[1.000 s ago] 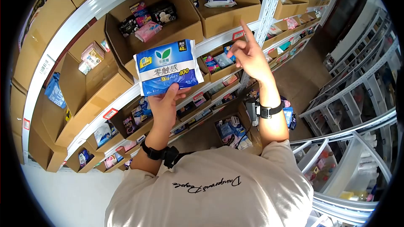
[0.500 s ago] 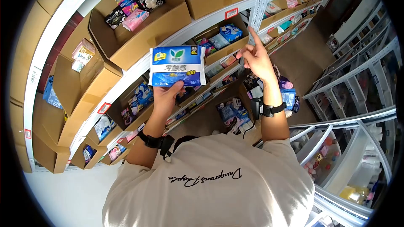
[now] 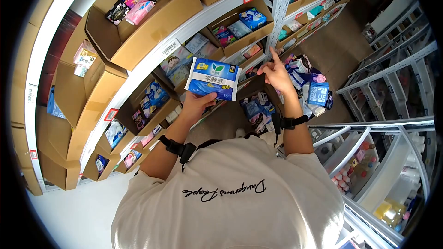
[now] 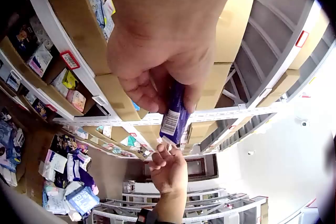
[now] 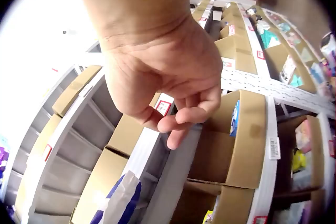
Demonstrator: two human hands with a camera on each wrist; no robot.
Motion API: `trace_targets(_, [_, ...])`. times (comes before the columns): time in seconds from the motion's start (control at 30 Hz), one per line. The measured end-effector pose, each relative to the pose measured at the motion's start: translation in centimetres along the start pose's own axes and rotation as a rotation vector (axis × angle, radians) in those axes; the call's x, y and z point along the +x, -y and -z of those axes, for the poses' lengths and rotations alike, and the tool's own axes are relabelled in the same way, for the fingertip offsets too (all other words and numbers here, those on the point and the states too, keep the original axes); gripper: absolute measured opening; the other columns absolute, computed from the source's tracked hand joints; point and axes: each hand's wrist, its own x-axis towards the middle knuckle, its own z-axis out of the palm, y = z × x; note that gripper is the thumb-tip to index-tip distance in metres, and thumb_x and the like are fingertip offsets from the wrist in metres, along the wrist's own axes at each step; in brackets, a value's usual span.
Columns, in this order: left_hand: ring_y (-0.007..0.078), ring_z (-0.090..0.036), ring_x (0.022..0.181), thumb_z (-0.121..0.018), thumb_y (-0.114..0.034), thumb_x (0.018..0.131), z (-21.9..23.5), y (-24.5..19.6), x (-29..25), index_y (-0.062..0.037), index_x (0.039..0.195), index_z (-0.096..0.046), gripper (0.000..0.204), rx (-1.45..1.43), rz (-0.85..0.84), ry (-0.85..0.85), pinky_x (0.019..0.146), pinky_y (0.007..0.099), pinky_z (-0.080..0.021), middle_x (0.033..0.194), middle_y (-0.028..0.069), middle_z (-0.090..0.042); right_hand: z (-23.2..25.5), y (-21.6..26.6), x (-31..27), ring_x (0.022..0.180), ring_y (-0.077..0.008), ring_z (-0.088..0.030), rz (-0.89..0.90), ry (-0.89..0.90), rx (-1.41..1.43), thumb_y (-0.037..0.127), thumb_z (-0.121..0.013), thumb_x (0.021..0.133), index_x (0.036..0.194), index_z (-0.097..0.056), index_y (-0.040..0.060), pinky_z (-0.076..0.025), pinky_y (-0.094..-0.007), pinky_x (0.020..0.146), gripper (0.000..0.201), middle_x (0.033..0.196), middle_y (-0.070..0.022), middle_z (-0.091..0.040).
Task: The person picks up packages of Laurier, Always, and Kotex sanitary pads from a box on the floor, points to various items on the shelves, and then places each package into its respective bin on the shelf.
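A blue and white soft package is gripped at its lower left edge by my left hand, thumb on the front. The left wrist view shows that hand above, pinching the package, seen edge-on. To the right of the package in the head view, my right hand is raised, index finger extended and the others loosely bent, holding nothing. The right wrist view shows this hand with bent fingers and part of the package below it.
Shelves with cardboard bins of packaged goods line the left and front. Packages, including a blue one, lie piled low beyond the right forearm. White racks stand at the right.
In the head view, the left hand and package have moved right and slightly down, nearer the right hand. The right hand is lower. The shelves have shifted up and left as the view turned.
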Motion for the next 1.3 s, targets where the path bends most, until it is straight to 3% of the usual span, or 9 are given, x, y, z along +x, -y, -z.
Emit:
trace_targets(0.3, [0.0165, -0.066, 0.097, -0.076, -0.005, 0.081, 1.9, 0.9, -1.9, -0.007, 0.123, -0.054, 0.047, -0.029, 0.069, -0.02, 0.076, 0.0302, -0.057, 0.113, 0.0065, -0.066, -3.5, -1.4, 1.5, 0.055, -0.0086, -0.052, 0.001, 0.143, 0.011, 0.004, -0.053, 0.088, 0.156, -0.007, 0.008, -0.046, -0.0244, 0.052, 0.082, 0.08, -0.0071, -0.068])
trace_targets(0.37, [0.0166, -0.066, 0.097, -0.077, -0.006, 0.081, 1.9, 0.9, -2.6, -0.0066, 0.124, -0.054, 0.049, -0.007, 0.039, -0.107, 0.076, 0.0304, -0.057, 0.113, 0.0066, -0.066, -4.5, -1.8, 1.8, 0.055, -0.0085, -0.052, 0.008, 0.185, -0.009, 0.005, -0.052, 0.089, 0.156, -0.006, 0.0061, -0.046, -0.0246, 0.052, 0.081, 0.08, -0.0075, -0.068])
trace_targets(0.47, [0.0191, -0.067, 0.098, -0.073, 0.0, 0.082, 3.3, 0.8, -3.2, -0.0062, 0.127, -0.05, 0.05, -0.04, 0.045, -0.105, 0.075, 0.0307, -0.059, 0.117, 0.0084, -0.064, -6.2, -1.8, 2.0, 0.054, -0.0086, -0.052, 0.0, 0.244, -0.002, 0.004, -0.052, 0.09, 0.156, -0.005, 0.0076, -0.045, -0.0235, 0.051, 0.081, 0.08, -0.0079, -0.068])
trace_targets(0.57, [0.0168, -0.066, 0.097, -0.077, -0.005, 0.081, 4.2, 1.0, -4.1, -0.0068, 0.124, -0.054, 0.049, -0.072, 0.009, -0.156, 0.075, 0.0301, -0.058, 0.113, 0.0061, -0.066, -7.9, -1.1, 2.0, 0.054, -0.0081, -0.051, -0.012, 0.297, -0.009, 0.003, -0.053, 0.091, 0.156, -0.006, 0.0102, -0.044, -0.022, 0.051, 0.081, 0.081, -0.0079, -0.067])
trace_targets(1.3, [0.016, -0.066, 0.098, -0.078, -0.006, 0.08, 14.5, 3.8, -15.5, -0.007, 0.123, -0.054, 0.05, -0.203, -0.121, -0.35, 0.076, 0.0288, -0.056, 0.113, 0.0046, -0.066, -21.1, 0.5, -0.4, 0.054, -0.0076, -0.049, -0.037, 0.544, -0.179, 0.001, -0.049, 0.091, 0.156, -0.002, 0.0087, -0.044, -0.021, 0.051, 0.081, 0.084, -0.0077, -0.066])
